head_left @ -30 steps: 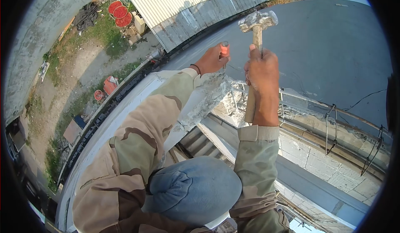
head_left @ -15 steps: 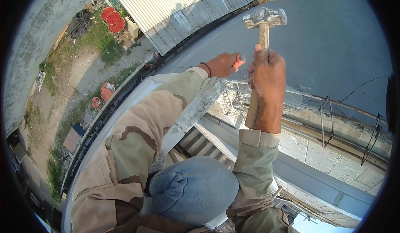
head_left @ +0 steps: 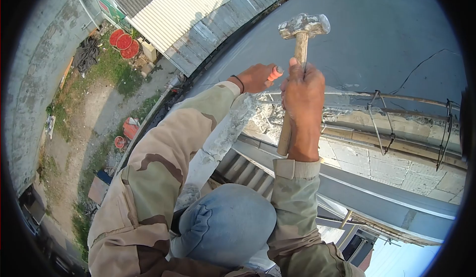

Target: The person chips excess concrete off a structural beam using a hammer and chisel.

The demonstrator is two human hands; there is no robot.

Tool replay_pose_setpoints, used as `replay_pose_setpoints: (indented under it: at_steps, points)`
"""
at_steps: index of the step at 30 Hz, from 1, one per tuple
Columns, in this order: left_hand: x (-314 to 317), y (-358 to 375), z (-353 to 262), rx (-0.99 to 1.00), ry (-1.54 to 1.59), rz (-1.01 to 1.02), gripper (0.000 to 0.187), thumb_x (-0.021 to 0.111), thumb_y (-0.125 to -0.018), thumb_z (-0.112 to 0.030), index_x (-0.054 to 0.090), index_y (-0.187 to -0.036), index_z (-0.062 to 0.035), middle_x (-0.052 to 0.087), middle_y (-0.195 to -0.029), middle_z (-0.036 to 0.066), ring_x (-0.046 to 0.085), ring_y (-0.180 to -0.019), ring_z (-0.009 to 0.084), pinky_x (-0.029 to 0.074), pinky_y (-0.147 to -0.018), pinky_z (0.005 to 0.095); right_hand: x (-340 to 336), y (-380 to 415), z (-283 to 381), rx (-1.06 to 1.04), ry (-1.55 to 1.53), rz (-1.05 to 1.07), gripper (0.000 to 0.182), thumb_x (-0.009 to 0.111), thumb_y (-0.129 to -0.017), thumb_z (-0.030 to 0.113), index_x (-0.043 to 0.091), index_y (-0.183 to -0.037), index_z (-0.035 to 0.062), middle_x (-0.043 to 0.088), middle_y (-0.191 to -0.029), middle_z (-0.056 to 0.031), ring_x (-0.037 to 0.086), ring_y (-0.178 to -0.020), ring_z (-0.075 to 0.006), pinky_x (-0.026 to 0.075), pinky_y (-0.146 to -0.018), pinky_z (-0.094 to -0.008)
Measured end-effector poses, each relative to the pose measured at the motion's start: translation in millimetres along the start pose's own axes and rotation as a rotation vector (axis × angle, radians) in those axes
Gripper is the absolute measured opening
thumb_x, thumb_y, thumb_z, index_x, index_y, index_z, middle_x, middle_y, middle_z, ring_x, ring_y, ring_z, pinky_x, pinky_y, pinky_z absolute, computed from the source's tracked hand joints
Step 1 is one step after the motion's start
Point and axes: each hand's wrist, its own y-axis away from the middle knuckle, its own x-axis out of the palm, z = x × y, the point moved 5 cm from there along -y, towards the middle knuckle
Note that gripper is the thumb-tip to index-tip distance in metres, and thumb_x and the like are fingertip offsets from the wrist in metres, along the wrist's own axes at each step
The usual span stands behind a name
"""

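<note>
My left hand point(head_left: 255, 78) is closed around a chisel-like tool with an orange grip point(head_left: 274, 74), its metal end pointing up and right. Below that hand lies broken, rough concrete point(head_left: 243, 109); the tool's lower end is hidden. My right hand point(head_left: 303, 91) grips the wooden handle of a hammer point(head_left: 303, 26), whose worn, whitish metal head is raised above and to the right of the orange grip. Hammer and tool are apart.
Bent metal rods point(head_left: 379, 123) stick out beside a block wall point(head_left: 391, 165) at the right. A grey slab point(head_left: 377, 39) spreads behind the hammer. Far below at the left are a corrugated roof point(head_left: 183, 17), red baskets point(head_left: 124, 41) and grassy ground. My knee point(head_left: 228, 222) is bent below my hands.
The camera view has shifted, so both hands, the hammer and the surroundings appear somewhat further left. The hammer is still raised, and both grips are unchanged.
</note>
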Motion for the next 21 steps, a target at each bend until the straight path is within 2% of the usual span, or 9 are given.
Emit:
replay_pose_setpoints:
  at_steps: [2, 5, 7, 8, 10, 15, 17, 20, 21]
  points:
    - [2.3, -4.6, 2.1, 0.019, -0.009, 0.016, 0.033, 0.06, -0.088, -0.011, 0.051, -0.119, -0.004, 0.071, -0.1, 0.024, 0.066, -0.098, 0.0473, 0.052, -0.083, 0.0519, -1.3, 7.5, 1.0, -0.002, 0.016, -0.014, 0.034, 0.057, -0.104, 0.021, 0.061, -0.085, -0.0068, 0.067, -0.071, -0.0201, 0.071, -0.064, -0.0292, 0.05, -0.059, -0.041]
    - [7.0, -5.8, -1.1, 0.051, -0.018, 0.04, 0.032, 0.061, -0.087, -0.012, 0.053, -0.117, -0.0038, 0.071, -0.099, 0.024, 0.067, -0.097, 0.0464, 0.052, -0.081, 0.0513, -7.2, 21.4, -7.4, -0.056, 0.062, -0.106, 0.033, 0.056, -0.103, 0.02, 0.06, -0.087, -0.0082, 0.068, -0.074, -0.0248, 0.072, -0.07, -0.0363, 0.052, -0.064, -0.046]
    - [0.3, -4.4, -8.9, 0.039, -0.05, 0.049, 0.03, 0.062, -0.087, -0.012, 0.054, -0.115, -0.0033, 0.071, -0.095, 0.023, 0.067, -0.094, 0.0455, 0.051, -0.079, 0.0513, -1.5, 23.5, -37.2, -0.066, 0.272, -0.137, 0.031, 0.056, -0.101, 0.018, 0.059, -0.087, -0.0099, 0.067, -0.078, -0.0307, 0.07, -0.077, -0.0453, 0.052, -0.072, -0.0509]
    - [-1.2, -2.3, -11.9, 0.042, -0.052, 0.055, 0.03, 0.062, -0.087, -0.012, 0.054, -0.115, -0.0033, 0.071, -0.095, 0.023, 0.067, -0.094, 0.0455, 0.051, -0.079, 0.0513, 2.2, 24.2, -56.5, -0.062, 0.269, -0.142, 0.031, 0.056, -0.101, 0.018, 0.059, -0.087, -0.0099, 0.067, -0.078, -0.0307, 0.07, -0.077, -0.0453, 0.052, -0.072, -0.0509]
    - [-2.5, -0.9, -13.4, 0.014, -0.073, 0.106, 0.03, 0.063, -0.087, -0.012, 0.055, -0.114, -0.0034, 0.071, -0.092, 0.022, 0.067, -0.091, 0.0453, 0.051, -0.077, 0.0501, 12.0, 24.8, -92.9, 0.153, 0.157, -0.024, 0.03, 0.056, -0.1, 0.017, 0.059, -0.087, -0.0108, 0.065, -0.08, -0.0347, 0.067, -0.081, -0.0518, 0.05, -0.075, -0.0544]
    - [-2.7, 3.7, -13.0, 0.052, -0.055, 0.067, 0.027, 0.065, -0.088, -0.013, 0.055, -0.111, -0.0035, 0.07, -0.09, 0.022, 0.067, -0.088, 0.0448, 0.051, -0.076, 0.048, 2.0, 31.5, -72.4, 0.123, 0.007, -0.093, 0.031, 0.058, -0.1, 0.016, 0.057, -0.085, -0.0109, 0.063, -0.074, -0.0324, 0.066, -0.078, -0.0509, 0.05, -0.073, -0.0543]
    - [-6.0, 3.3, -5.4, 0.07, -0.004, 0.027, 0.026, 0.066, -0.089, -0.014, 0.055, -0.11, -0.0033, 0.069, -0.089, 0.022, 0.066, -0.087, 0.0447, 0.05, -0.075, 0.0476, -7.1, 38.7, -41.3, 0.044, 0.09, -0.233, 0.031, 0.059, -0.1, 0.016, 0.056, -0.084, -0.0108, 0.062, -0.072, -0.0319, 0.066, -0.077, -0.0509, 0.049, -0.072, -0.0541]
    - [-5.5, 5.5, 0.4, 0.109, 0.043, -0.025, 0.025, 0.067, -0.089, -0.012, 0.055, -0.109, -0.0032, 0.069, -0.089, 0.021, 0.066, -0.087, 0.0449, 0.05, -0.074, 0.0469, 9.3, 34.5, -64.4, 0.018, 0.157, -0.176, 0.031, 0.06, -0.099, 0.016, 0.057, -0.084, -0.0106, 0.061, -0.072, -0.0326, 0.064, -0.074, -0.0512, 0.048, -0.07, -0.054]
    - [-2.6, 4.8, 4.1, 0.1, 0.033, -0.021, 0.026, 0.068, -0.089, -0.011, 0.055, -0.109, -0.0031, 0.069, -0.089, 0.021, 0.065, -0.087, 0.0452, 0.05, -0.074, 0.046, 17.9, 28.6, -83.6, 0.041, 0.189, -0.067, 0.03, 0.059, -0.099, 0.015, 0.057, -0.084, -0.0103, 0.061, -0.072, -0.0328, 0.064, -0.074, -0.0516, 0.047, -0.07, -0.0544]
